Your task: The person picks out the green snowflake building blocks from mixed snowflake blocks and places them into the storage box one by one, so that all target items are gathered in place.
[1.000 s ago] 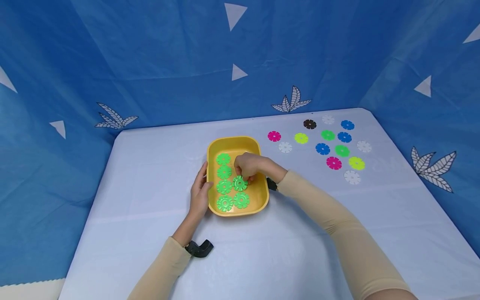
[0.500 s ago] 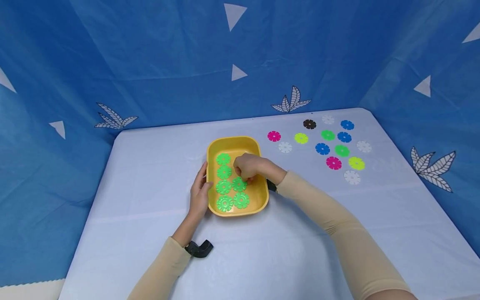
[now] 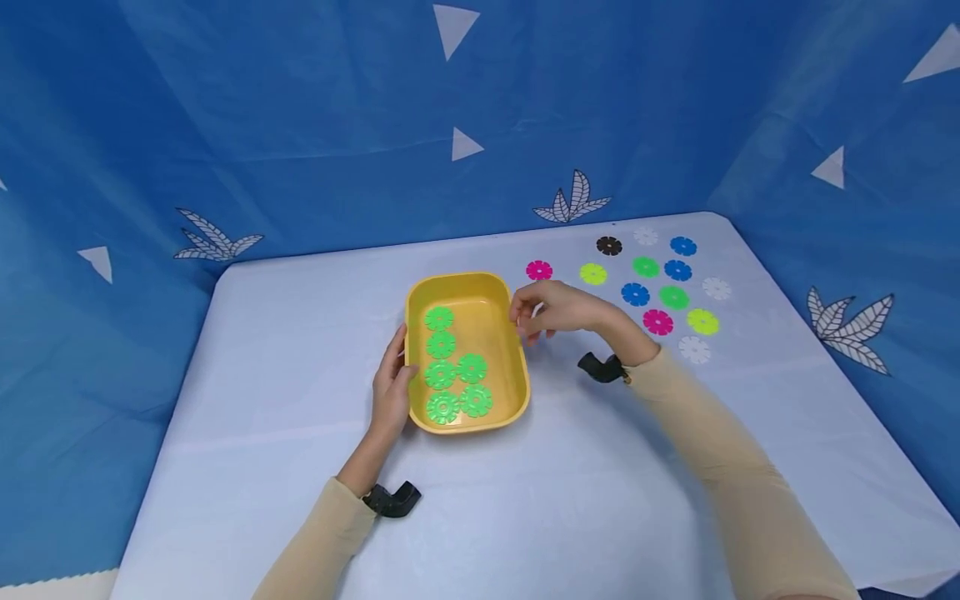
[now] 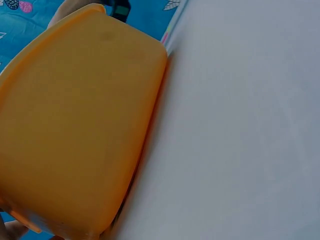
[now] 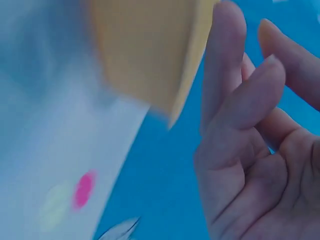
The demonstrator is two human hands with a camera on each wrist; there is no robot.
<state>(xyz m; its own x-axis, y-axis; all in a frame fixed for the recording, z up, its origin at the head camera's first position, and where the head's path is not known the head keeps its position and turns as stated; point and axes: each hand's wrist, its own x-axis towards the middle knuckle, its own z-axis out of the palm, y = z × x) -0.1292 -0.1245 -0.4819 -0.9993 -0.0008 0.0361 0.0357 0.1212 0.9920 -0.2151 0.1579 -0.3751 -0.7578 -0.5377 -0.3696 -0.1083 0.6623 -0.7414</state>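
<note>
Taking the yellow tray (image 3: 491, 333) as the clock, twelve at its far edge, the left hand (image 3: 390, 390) is gripping its wall between eight and nine, thumb lying over the rim; a firm hold there is probably stopping any sliding. The right hand (image 3: 558, 307) is hovering around two o'clock by the rim, its fingers (image 5: 250, 100) curling loosely and parting, apparently holding nothing; whether it is touching the tray, I cannot tell

Inside, six green discs (image 3: 441, 344) are lying flat: four are forming a column from between ten and eleven down to seven, and two are sitting beside its lower end, towards six. Good placing, I judge, is calling for lining the next one up above that pair, lowering it without nudging its neighbours

Outside, two loose green discs (image 3: 674, 297) are waiting just past two o'clock, well apart from the tray. A lime disc (image 3: 593, 273) and a blue disc (image 3: 635, 294) are lying on the way, and a magenta disc (image 3: 657, 322) is crowding the nearer green one. The black wrist mount (image 3: 602, 367) is jutting out around three o'clock, possibly risking a brush against pieces
</note>
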